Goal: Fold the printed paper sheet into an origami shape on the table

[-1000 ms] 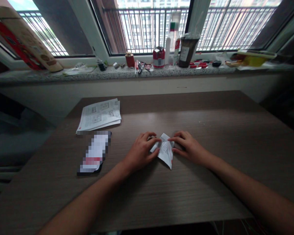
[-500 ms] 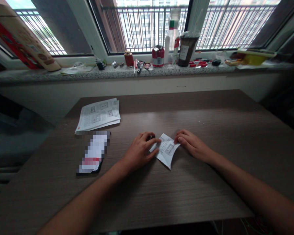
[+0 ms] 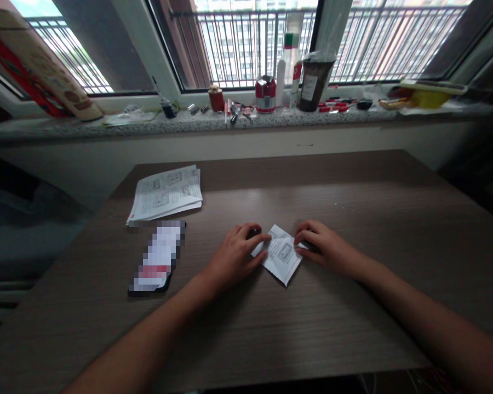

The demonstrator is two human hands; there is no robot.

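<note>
A small square of folded printed paper (image 3: 282, 256) lies on the table at the centre, one corner pointing towards me. My left hand (image 3: 239, 253) is at its left corner, with thumb and index finger spread apart and resting on the paper; the other fingers curl beside it. On the opposite side, my right hand (image 3: 321, 245) touches the right corner with its fingertips. Its thumb sits a little apart from the fingers, below them. The paper looks nearly flat, and both side corners are partly covered by fingers.
A stack of printed sheets (image 3: 166, 191) lies at the table's back left, with a phone (image 3: 158, 257), its screen blurred out, in front of it. Along the stone windowsill (image 3: 139, 128) stand a red can (image 3: 265, 94), a dark cup (image 3: 314, 85), bottles and small tools.
The paper's right side has come down from a raised curl to nearly flat. My right hand has loosened its pinch and its thumb has moved below the fingers. My left hand stays put.
</note>
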